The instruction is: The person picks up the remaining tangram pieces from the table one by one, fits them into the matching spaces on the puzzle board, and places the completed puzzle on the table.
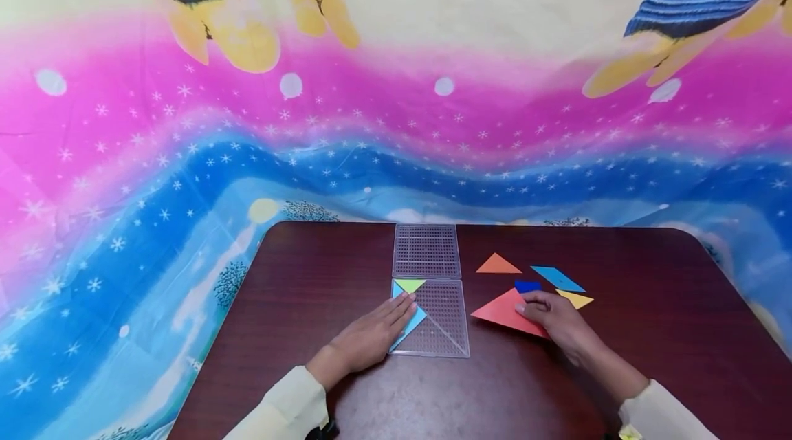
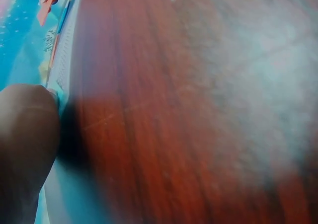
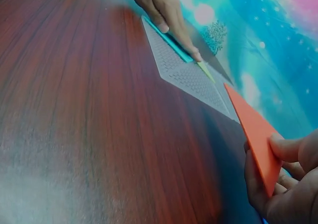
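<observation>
My left hand (image 1: 377,330) lies with straight fingers over a light-blue triangle tangram piece (image 1: 416,320) in the lower half of a clear plastic tray (image 1: 448,330). Its fingertips reach the edge of a small green triangle (image 1: 410,285) at the tray's upper left corner. To the right of the tray, my right hand (image 1: 557,320) pinches a large red-orange triangle (image 1: 504,314) between thumb and fingers. In the right wrist view that triangle (image 3: 256,129) is tilted up on edge, the thumb on its near face and fingers behind.
Beyond the right hand lie an orange triangle (image 1: 497,265), a blue parallelogram (image 1: 558,278), a yellow triangle (image 1: 575,298) and a dark-blue piece (image 1: 527,286), partly covered. The tray's other half (image 1: 427,251) lies flat toward the far edge of the brown table (image 1: 322,268). A printed cloth (image 1: 371,117) hangs behind.
</observation>
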Tool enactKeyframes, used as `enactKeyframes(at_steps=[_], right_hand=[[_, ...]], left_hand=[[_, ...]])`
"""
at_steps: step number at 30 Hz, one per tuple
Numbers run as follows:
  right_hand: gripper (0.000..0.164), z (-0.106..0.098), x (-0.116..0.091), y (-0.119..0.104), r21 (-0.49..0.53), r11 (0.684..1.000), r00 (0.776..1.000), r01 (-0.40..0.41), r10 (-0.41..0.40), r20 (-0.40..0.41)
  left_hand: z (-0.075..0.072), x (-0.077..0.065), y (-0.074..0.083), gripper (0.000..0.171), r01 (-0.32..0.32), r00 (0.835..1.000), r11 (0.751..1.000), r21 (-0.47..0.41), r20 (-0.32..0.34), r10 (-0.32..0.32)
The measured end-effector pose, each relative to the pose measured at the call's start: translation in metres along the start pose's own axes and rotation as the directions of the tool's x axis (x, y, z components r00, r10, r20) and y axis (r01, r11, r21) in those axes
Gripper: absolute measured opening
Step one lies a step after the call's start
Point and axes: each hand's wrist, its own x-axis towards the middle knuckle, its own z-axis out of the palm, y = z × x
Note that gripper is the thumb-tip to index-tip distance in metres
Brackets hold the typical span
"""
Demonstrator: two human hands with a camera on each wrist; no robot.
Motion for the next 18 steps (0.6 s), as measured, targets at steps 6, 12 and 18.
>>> enactKeyframes(at_steps=[6, 12, 18], right_hand=[[0.062, 0.006, 0.001, -0.01, 0.008, 1.0, 1.0, 0.004, -0.004, 0.013], [0.057, 0.011, 0.002, -0.016, -0.01, 1.0, 1.0, -0.004, 0.004, 0.015], [0.053, 0.017, 0.002, -0.02, -0.018, 1.0, 1.0, -0.008, 0.008, 0.004]], left_hand=[[-0.002, 0.0, -0.001, 0.051, 0.0, 1.0, 1.0, -0.016, 0.011, 0.0], [-0.004, 0.001, 0.0, 0.049, 0.006, 1.0, 1.0, -0.016, 0.017, -0.005], [-0.003, -0.001, 0.0, 0.049, 0.013, 1.0, 0.999, -0.052, 0.002, -0.012]])
